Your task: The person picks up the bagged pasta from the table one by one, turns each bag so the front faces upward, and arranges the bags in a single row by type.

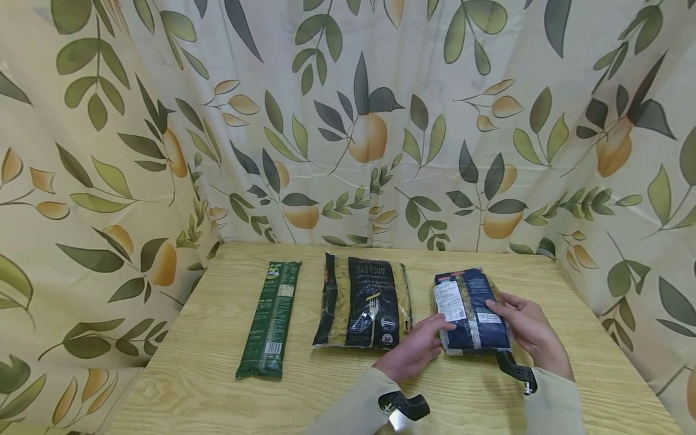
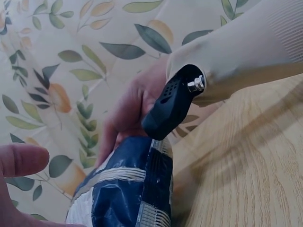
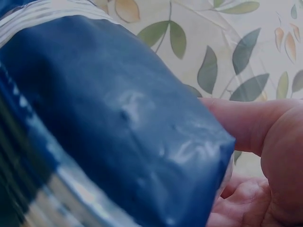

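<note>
A small dark-blue pasta bag [image 1: 472, 314] with a white label is at the right of the table, back face up. My right hand [image 1: 524, 323] grips its right side, thumb on top and fingers underneath. At the bag's left edge my left hand [image 1: 415, 347] holds on, one digit reaching over the label; its other fingers are mostly hidden. The left wrist view shows the bag [image 2: 120, 189] on edge above the wood, between both hands. Blue wrapping [image 3: 113, 113] fills the right wrist view, with the right hand [image 3: 265, 156] behind it.
Left of the hands lies a larger penne rigate bag [image 1: 363, 302], black with yellow pasta showing. A long green spaghetti packet [image 1: 270, 320] lies farther left. The wooden table [image 1: 190, 362] is bordered by a leaf-patterned curtain [image 1: 348, 199]. Each wrist carries a black camera mount [image 1: 405, 406].
</note>
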Action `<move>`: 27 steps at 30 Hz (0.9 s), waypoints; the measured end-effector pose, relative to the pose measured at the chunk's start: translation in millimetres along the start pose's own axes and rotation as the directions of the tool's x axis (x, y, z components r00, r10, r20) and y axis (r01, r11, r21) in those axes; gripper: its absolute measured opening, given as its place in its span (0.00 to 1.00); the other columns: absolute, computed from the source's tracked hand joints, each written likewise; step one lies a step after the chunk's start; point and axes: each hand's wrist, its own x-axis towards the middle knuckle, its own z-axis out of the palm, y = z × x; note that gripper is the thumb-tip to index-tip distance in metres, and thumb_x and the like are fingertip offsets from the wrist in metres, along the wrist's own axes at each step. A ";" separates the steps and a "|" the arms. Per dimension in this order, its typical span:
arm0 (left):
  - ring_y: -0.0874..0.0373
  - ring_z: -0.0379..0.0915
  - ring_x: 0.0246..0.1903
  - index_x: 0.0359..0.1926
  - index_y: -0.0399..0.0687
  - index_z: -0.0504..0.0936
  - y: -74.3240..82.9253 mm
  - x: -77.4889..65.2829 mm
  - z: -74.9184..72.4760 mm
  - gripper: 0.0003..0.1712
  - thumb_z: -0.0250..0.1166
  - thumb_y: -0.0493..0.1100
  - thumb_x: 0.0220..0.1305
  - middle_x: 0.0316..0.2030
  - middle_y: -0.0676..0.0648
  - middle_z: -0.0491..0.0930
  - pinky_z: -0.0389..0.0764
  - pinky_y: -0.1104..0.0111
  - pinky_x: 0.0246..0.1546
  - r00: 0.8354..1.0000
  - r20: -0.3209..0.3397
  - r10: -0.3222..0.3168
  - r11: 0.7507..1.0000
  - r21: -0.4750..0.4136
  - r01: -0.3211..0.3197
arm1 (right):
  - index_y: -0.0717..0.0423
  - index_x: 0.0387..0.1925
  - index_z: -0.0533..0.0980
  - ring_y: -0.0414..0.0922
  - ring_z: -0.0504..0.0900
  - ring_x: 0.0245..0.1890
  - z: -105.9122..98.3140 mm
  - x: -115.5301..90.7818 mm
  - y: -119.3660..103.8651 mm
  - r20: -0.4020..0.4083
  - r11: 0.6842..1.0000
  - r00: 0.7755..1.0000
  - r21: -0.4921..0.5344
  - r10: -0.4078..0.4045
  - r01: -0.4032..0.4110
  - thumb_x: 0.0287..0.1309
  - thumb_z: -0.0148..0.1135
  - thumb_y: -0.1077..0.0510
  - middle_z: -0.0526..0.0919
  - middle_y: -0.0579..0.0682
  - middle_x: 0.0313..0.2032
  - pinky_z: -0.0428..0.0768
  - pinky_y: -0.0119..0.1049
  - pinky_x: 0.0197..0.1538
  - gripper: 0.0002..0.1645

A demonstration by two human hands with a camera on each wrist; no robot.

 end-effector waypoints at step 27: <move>0.31 0.49 0.78 0.77 0.40 0.62 -1.5 1.4 12.5 0.38 0.58 0.45 0.69 0.79 0.38 0.54 0.47 0.36 0.79 0.997 0.044 -0.060 0.998 -0.003 0.060 | 0.68 0.81 0.39 0.29 0.82 0.40 -8.6 -14.9 -10.1 -0.112 0.996 0.993 -0.088 -0.024 0.014 0.73 0.61 0.49 0.49 0.76 0.77 0.89 0.35 0.46 0.55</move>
